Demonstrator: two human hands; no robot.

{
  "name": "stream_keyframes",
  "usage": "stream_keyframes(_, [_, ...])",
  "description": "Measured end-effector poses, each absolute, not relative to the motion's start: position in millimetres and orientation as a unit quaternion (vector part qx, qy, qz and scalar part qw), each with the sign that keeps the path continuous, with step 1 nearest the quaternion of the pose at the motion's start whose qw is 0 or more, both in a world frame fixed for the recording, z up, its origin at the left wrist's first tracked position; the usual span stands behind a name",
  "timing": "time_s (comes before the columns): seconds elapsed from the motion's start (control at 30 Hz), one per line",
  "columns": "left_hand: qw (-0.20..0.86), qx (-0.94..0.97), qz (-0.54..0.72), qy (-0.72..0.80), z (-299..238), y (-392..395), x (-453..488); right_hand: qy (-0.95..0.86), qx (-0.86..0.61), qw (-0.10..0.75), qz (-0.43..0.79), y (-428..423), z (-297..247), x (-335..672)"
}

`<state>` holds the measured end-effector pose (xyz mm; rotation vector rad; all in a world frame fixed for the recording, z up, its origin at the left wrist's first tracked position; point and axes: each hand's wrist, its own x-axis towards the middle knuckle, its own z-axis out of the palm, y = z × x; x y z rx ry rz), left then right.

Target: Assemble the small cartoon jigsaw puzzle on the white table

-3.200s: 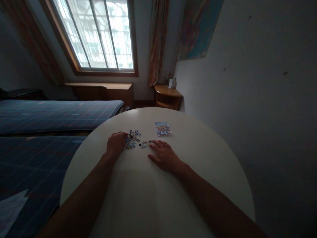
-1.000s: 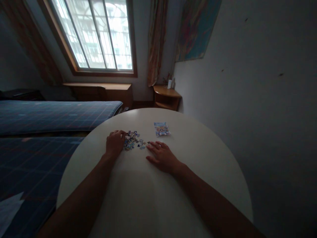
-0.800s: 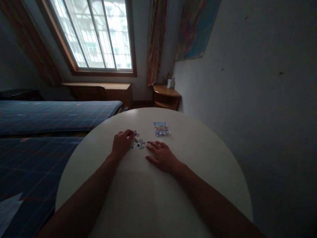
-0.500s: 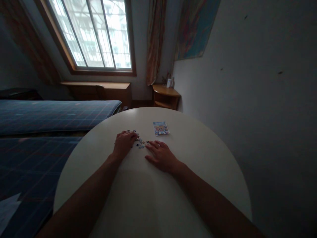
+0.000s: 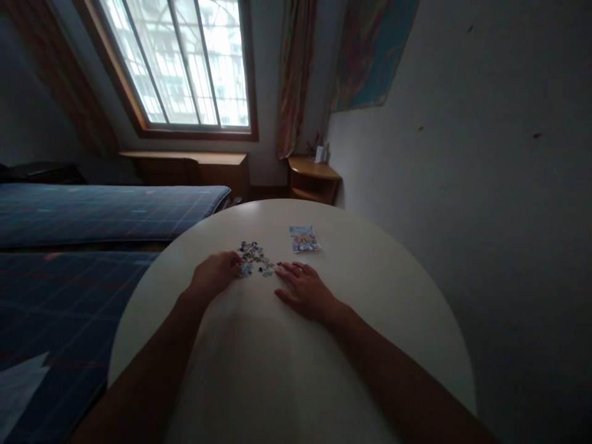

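Observation:
Several small jigsaw puzzle pieces (image 5: 252, 253) lie in a loose cluster on the round white table (image 5: 263, 357). My left hand (image 5: 215, 275) is at the cluster's left edge, its fingers curled together against the outer pieces; whatever they may pinch is hidden. On the other side, my right hand (image 5: 305, 291) rests on the tabletop with fingers stretched and thumb apart. Its fingertips reach a dark piece at the right end of the cluster. Beyond that hand lies a small, colourful printed picture packet (image 5: 304, 238), touched by neither hand.
To the left are beds with blue plaid covers (image 5: 92, 213), a white paper sheet (image 5: 21, 388) on the nearer one. A wooden desk (image 5: 208, 159) stands under the window, a corner shelf (image 5: 314, 168) behind the table. A bare wall (image 5: 462, 203) runs along the right.
My left hand has drawn back left and towards me, uncovering more puzzle pieces. My right hand keeps its place by the pieces. The whole view has shifted slightly.

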<state>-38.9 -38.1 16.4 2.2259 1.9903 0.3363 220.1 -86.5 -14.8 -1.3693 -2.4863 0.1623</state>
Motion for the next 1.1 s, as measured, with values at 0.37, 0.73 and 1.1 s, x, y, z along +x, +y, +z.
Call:
stream_keyframes(0.37, [0.069, 0.725, 0.063, 0.682, 19, -38, -48, -0.868, -0.47, 0.151, 0.053, -85, -17, 221])
stream_keyframes(0.73, [0.074, 0.72, 0.062, 0.687, 33, -46, -39, -0.866, -0.471, 0.159, 0.046, -85, -17, 220])
stream_keyframes(1.1, [0.085, 0.757, 0.061, 0.645, 30, -67, 5, -0.864, -0.476, 0.157, 0.047, -86, -16, 219])
